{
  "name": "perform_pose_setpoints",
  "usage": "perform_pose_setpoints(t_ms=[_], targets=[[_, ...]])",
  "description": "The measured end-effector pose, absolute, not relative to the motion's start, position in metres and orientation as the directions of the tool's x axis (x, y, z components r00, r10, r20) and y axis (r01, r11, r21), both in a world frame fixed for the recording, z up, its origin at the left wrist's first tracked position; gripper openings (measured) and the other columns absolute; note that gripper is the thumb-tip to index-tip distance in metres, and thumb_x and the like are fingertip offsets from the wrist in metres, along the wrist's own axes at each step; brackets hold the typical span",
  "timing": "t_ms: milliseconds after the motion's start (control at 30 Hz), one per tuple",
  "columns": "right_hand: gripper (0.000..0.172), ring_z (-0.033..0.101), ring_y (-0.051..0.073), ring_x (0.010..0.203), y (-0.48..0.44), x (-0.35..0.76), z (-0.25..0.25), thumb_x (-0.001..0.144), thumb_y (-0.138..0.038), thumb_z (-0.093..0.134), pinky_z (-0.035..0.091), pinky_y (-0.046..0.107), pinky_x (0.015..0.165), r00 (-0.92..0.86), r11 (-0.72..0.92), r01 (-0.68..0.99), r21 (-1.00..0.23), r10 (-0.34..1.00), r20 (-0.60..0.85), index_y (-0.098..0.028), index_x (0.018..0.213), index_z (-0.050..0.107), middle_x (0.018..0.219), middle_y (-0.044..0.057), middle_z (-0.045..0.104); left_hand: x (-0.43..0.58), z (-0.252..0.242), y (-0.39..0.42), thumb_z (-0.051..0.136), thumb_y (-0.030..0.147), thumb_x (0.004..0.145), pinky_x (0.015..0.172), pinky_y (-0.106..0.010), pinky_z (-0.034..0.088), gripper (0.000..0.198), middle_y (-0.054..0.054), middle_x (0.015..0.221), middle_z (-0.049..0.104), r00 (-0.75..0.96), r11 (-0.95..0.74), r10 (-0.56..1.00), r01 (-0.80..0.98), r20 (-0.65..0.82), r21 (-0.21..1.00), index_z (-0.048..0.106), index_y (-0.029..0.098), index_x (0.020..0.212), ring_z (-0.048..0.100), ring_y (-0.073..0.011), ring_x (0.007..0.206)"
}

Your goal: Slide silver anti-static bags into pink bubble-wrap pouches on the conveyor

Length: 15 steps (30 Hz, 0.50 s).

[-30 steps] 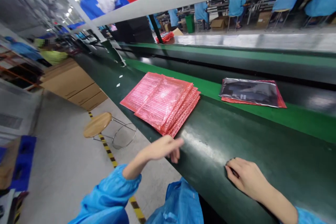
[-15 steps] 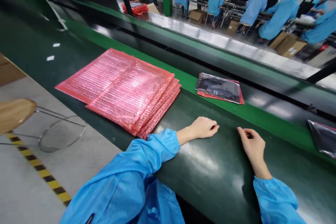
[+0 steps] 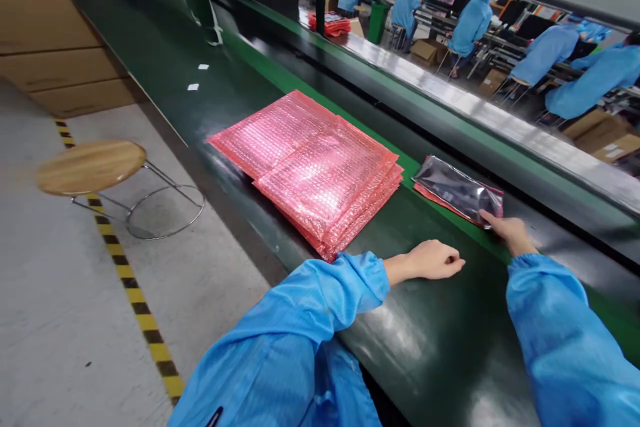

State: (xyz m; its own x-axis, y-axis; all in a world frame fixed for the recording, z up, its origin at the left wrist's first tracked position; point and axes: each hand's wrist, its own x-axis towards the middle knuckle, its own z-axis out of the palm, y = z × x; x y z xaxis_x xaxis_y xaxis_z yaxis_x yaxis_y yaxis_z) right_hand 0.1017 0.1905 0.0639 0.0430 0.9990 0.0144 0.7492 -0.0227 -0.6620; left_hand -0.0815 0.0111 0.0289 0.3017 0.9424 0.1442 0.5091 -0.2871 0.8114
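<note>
The right hand (image 3: 513, 233) has now reached the dark packet (image 3: 453, 185).

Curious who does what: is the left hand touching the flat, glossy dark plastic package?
No, the right hand touches that package; the left hand is apart from it.

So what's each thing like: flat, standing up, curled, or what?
Left hand: fingers curled, holding nothing I can see
Dark plastic-covered package: lying flat
Right hand: fingers at the package's corner, grip unclear
Pink bubble-wrap bags: flat, stacked unevenly
Wooden-topped stool: upright
White slips: flat, apart
Cardboard boxes: stacked
Green bin: upright
</note>
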Motion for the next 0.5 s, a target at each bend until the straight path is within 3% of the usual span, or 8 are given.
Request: perform_pose_setpoints(t_ms=[133,200,267,367,433,500], targets=[[0.049,0.040,0.014,0.043,0.160,0.060,0.058,0.073,-0.060,0.076,0.030,0.029,0.040,-0.026,-0.140,0.645,-0.751,0.979,-0.204,-0.023,0.055,0.050,0.048,0.003,0.049,-0.086,0.030,0.022,0.049,0.046,0.101,0.067,-0.027,0.052,0.036,-0.006,0.086,0.077,0.220,0.021,0.974,0.162,-0.057,0.987,0.070,0.017,0.097,0.069,-0.0161,0.065],[0.048,0.038,0.012,0.042,0.134,0.052,0.053,0.077,-0.063,0.067,0.029,0.028,0.039,-0.102,-0.145,0.569,-0.810,0.964,-0.245,-0.023,0.058,0.048,0.050,0.002,0.049,-0.089,0.029,0.032,0.040,0.056,0.103,0.063,-0.029,0.055,0.049,-0.010,0.095,0.078,0.224,0.220,0.955,-0.093,-0.195,0.971,0.067,0.015,0.108,0.069,-0.0166,0.064],[0.048,0.037,0.012,0.041,0.102,0.052,0.046,0.078,-0.066,0.062,0.030,0.028,0.039,-0.147,-0.141,0.503,-0.853,0.958,-0.245,-0.024,0.059,0.046,0.049,0.001,0.047,-0.091,0.027,0.039,0.033,0.065,0.103,0.069,-0.035,0.060,0.062,-0.013,0.097,0.078,0.182,0.316,0.945,-0.312,-0.270,0.896,0.066,0.014,0.114,0.072,-0.0208,0.072],[0.053,0.041,0.015,0.043,0.051,0.064,0.036,0.079,-0.073,0.058,0.036,0.030,0.042,-0.152,-0.113,0.438,-0.892,0.968,-0.198,-0.025,0.059,0.048,0.049,0.003,0.048,-0.091,0.020,0.040,0.036,0.073,0.099,0.091,-0.045,0.059,0.070,-0.015,0.098,0.079,-0.045,0.214,0.965,-0.436,-0.258,0.874,0.069,0.013,0.112,0.073,-0.0277,0.095],[0.057,0.047,0.018,0.047,0.022,0.075,0.031,0.081,-0.078,0.055,0.041,0.032,0.046,-0.138,-0.099,0.412,-0.906,0.976,-0.170,-0.025,0.060,0.051,0.052,0.005,0.052,-0.088,0.015,0.035,0.038,0.071,0.100,0.105,-0.044,0.053,0.069,-0.014,0.102,0.079,-0.166,0.111,0.969,-0.359,-0.180,0.927,0.073,0.012,0.106,0.071,-0.0293,0.107],[0.060,0.051,0.019,0.049,0.002,0.088,0.029,0.085,-0.079,0.053,0.043,0.034,0.049,-0.142,-0.095,0.404,-0.910,0.976,-0.165,-0.024,0.061,0.056,0.056,0.007,0.057,-0.087,0.011,0.029,0.038,0.069,0.101,0.108,-0.042,0.049,0.069,-0.014,0.102,0.079,-0.193,0.066,0.974,-0.259,-0.118,0.964,0.075,0.011,0.097,0.070,-0.0305,0.110]])
